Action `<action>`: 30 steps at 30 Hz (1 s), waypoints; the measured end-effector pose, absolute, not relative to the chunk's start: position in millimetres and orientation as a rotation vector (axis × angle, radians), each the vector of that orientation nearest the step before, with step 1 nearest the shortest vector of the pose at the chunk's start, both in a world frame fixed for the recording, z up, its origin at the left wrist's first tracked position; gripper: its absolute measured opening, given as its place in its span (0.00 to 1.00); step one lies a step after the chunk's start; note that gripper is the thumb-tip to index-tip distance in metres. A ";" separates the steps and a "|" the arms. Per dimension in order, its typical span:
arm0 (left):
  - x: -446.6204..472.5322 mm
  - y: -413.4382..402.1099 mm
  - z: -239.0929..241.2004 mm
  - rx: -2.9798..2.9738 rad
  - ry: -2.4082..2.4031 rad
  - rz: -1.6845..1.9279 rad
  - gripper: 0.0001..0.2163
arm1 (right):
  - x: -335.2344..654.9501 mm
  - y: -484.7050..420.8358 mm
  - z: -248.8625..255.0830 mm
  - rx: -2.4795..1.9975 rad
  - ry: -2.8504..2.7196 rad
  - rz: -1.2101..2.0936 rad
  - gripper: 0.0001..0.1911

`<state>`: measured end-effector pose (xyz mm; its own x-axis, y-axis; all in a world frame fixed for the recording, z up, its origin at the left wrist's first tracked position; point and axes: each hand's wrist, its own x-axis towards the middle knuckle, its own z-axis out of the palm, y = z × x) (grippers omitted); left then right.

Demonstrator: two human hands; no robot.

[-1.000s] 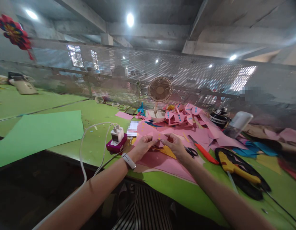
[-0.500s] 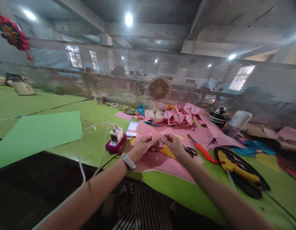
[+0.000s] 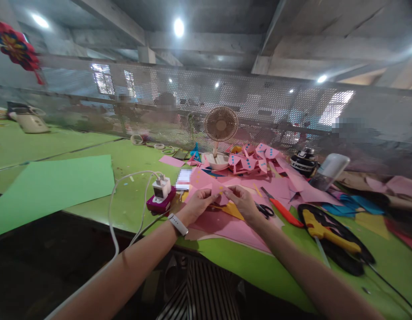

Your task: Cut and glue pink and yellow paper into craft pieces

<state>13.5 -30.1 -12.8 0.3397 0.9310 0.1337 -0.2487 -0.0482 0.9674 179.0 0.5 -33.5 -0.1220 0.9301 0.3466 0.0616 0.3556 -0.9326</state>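
Note:
Between my two hands is a small pink paper piece (image 3: 218, 190) with yellow marks on it. My left hand (image 3: 199, 203) pinches its left side, thumb and fingers closed. At the right edge, my right hand (image 3: 242, 201) holds it in a pinch too. Beneath my hands lie pink paper sheets (image 3: 222, 227) and a yellow strip (image 3: 233, 210). Black-handled scissors (image 3: 266, 210) rest just right of my right hand, partly hidden by it. Beyond them is an orange-red utility knife (image 3: 286, 212).
A purple power socket (image 3: 161, 202) with white chargers and cables stands left. A yellow glue gun (image 3: 329, 233) lies on a black pad at right. Behind are a small fan (image 3: 221, 124), folded pink pieces with blue dots (image 3: 249, 161) and a dark jar (image 3: 303, 162). Green card (image 3: 59, 186) lies far left.
Almost nothing differs. Both hands stay in place on the pink paper piece, which seems to have shifted very slightly between the fingers.

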 end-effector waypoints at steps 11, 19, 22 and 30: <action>12.6 -27.1 -16.5 1.255 0.731 1.133 0.17 | 185.7 -7.1 -18.6 -0.966 -1.603 0.608 0.05; 13.7 -24.4 -20.7 1.281 0.737 1.158 0.18 | 184.2 -3.5 -22.3 -1.016 -1.639 0.612 0.07; 13.5 -22.0 -23.8 1.303 0.725 1.162 0.17 | 184.1 -3.3 -22.5 -1.017 -1.644 0.633 0.07; 14.1 -20.3 -25.9 1.338 0.717 1.158 0.16 | 181.5 -6.6 -17.7 -1.022 -1.674 0.633 0.08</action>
<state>14.1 -20.3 -25.9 0.3217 0.9228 0.2119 -0.2214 -0.1442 0.9645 181.5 -6.6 -17.7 -0.1087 0.8633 0.4928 0.3217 0.4996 -0.8043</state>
